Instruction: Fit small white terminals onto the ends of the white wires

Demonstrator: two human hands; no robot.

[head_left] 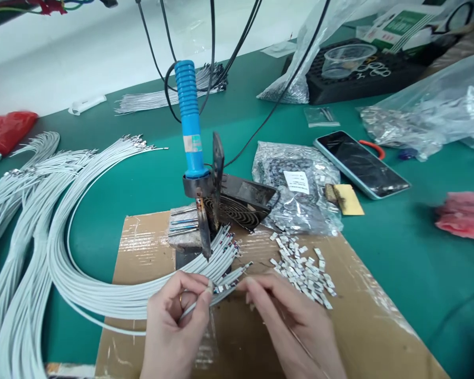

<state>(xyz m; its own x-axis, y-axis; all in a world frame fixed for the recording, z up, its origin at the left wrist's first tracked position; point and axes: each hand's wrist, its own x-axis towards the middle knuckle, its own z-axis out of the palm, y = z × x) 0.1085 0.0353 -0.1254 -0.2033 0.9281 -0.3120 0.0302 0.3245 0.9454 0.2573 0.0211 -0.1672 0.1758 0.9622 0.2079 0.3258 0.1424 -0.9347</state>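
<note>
My left hand (179, 318) is closed in a pinch on a white cable, with a small silvery-white piece (223, 288) at the cable's end between the two hands. Close to it, the fingers of my right hand (286, 310) pinch a thin wire like solder (300, 342), which trails back across the palm. Just beyond my hands lies a bundle of white cables (130, 300) with stripped, coloured ends. A soldering iron (189, 121) with a blue handle stands tip down in its holder, above the bundle's ends. Right of it is a pile of small silvery-white pieces (304, 268).
Cardboard (363, 331) covers the green table (383, 231). More white cable bundles (23, 252) lie at left. Behind are a small fan (237, 205), a clear bag of parts (296, 184), a yellow sponge (349, 199), a phone (361, 163) and a black tray (339, 87).
</note>
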